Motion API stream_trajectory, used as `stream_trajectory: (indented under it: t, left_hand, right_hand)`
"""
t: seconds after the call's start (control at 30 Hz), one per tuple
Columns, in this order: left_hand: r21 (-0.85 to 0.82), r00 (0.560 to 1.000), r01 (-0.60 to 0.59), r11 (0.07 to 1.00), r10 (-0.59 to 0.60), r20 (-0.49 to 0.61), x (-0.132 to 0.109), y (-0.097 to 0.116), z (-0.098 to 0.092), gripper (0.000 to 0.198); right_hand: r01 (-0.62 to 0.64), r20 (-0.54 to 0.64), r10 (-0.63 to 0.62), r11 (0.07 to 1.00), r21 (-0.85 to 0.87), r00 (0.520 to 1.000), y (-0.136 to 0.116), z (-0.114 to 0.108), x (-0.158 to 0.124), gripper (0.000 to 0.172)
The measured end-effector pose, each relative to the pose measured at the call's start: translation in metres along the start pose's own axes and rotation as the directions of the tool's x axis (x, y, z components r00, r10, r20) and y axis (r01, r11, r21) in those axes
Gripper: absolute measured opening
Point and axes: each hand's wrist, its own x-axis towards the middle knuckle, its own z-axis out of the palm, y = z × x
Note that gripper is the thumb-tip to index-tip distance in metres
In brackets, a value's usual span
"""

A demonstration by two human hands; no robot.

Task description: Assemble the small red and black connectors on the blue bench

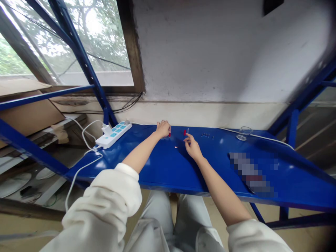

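Observation:
My left hand (163, 128) is at the back of the blue table with its fingers curled downward. A small red piece (169, 134) shows beside its fingertips, and small clear pieces lie under the hand. What the fingers grip is hidden. My right hand (193, 147) is a little to the right, its index finger stretched toward a small upright clear tube (188, 131) and a red piece (184, 132) next to it. The other fingers are loosely bent, and nothing shows between them. Several tiny dark-and-clear pieces (207, 135) stand in a row to the right.
A white power strip (114, 134) with a plug and cables lies on the left of the blue table (168, 168). A clear round container (244, 133) stands at the back right. A blurred-out flat item (250, 173) lies at right. Blue frame posts flank both sides.

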Motion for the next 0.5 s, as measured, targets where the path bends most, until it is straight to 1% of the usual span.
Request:
stream_trajectory:
  t: [0.17,0.37,0.5]
  left_hand:
    - [-0.004,1.0,0.009,1.0,-0.009,0.021,-0.0006,-0.0019,-0.0026,0.012]
    - [-0.061,0.999,0.05,0.997,-0.05,0.008,-0.001,-0.0049,-0.0005,0.014]
    - [0.005,0.997,0.06,0.998,-0.06,0.044,-0.0016,-0.0043,-0.0026,0.01]
  right_hand:
    - [-0.003,0.003,0.003,1.0,-0.005,1.0,0.0015,0.0005,0.0003,0.044]
    - [-0.001,0.004,0.001,1.0,-0.006,1.0,0.0031,0.0007,0.0006,0.044]
    - [-0.01,-0.006,0.01,1.0,-0.024,1.0,0.0044,0.0003,0.001,0.043]
